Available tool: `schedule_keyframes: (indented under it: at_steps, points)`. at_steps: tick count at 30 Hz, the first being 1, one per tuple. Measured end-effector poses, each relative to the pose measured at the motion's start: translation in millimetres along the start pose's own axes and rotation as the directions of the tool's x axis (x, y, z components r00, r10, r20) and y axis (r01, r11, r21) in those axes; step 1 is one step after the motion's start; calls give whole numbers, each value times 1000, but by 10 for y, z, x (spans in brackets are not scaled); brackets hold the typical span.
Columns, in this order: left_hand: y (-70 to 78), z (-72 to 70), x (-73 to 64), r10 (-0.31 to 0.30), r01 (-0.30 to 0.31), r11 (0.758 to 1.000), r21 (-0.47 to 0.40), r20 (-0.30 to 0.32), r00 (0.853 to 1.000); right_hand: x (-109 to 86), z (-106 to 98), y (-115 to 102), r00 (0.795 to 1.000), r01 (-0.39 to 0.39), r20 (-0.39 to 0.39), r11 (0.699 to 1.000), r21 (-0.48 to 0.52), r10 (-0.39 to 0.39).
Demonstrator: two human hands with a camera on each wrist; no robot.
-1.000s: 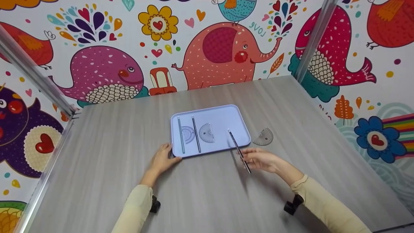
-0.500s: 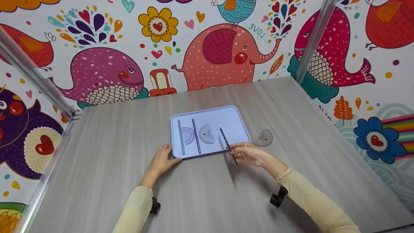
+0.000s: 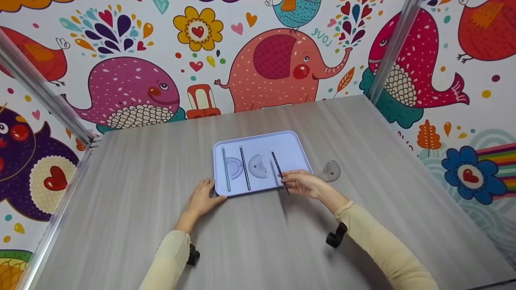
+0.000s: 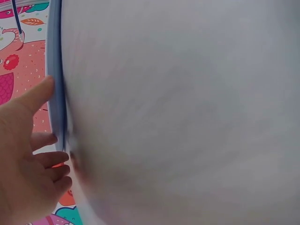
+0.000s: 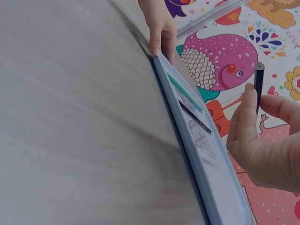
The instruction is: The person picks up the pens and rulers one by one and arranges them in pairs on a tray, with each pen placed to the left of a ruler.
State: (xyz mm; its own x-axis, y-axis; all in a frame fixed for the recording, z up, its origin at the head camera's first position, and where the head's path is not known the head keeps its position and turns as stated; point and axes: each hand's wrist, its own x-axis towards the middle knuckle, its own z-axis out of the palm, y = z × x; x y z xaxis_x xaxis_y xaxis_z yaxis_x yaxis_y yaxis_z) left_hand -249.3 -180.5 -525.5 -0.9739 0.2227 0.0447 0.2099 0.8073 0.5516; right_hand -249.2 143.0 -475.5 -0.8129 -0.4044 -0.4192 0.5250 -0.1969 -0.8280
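Between thumb and fingers, my right hand [image 3: 302, 184] pinches a dark pencil [image 3: 276, 162] over the front right part of a pale blue tray [image 3: 278, 141]. The pencil is tilted, its far end above the tray floor; in the right wrist view its near end [image 5: 259, 77] sticks up past the fingers. My left hand [image 3: 202, 200] holds the tray's front left corner, thumb at the front edge and fingers along the left side. Inside the tray lie a teal pencil [image 3: 226, 169], a clear protractor [image 3: 234, 168], a black pencil [image 3: 244, 168] and a second protractor [image 3: 256, 166].
Another clear protractor [image 3: 331, 171] lies on the wood-grain table [image 3: 161, 161], just right of the tray. Behind stands a wall [image 3: 201, 72] printed with cartoon animals, with metal posts [image 3: 391, 52] at the corners.
My right hand has moved left and a little away from me with the pencil, from the tray's front right corner to beside the second protractor. My left hand and the tray stay put.
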Motion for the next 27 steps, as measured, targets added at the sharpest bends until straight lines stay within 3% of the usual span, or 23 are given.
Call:
schedule_keyframes:
  at_steps: [9,27]
  points:
    - [-3,1,-3,17,-17,1000,6,-13,1000,246,90,-23,995,-5,-95,1000,4,6]
    - [-7,2,-9,-8,8,1000,7,10,1000,517,56,-143,989,-4,-148,999,-39,-2]
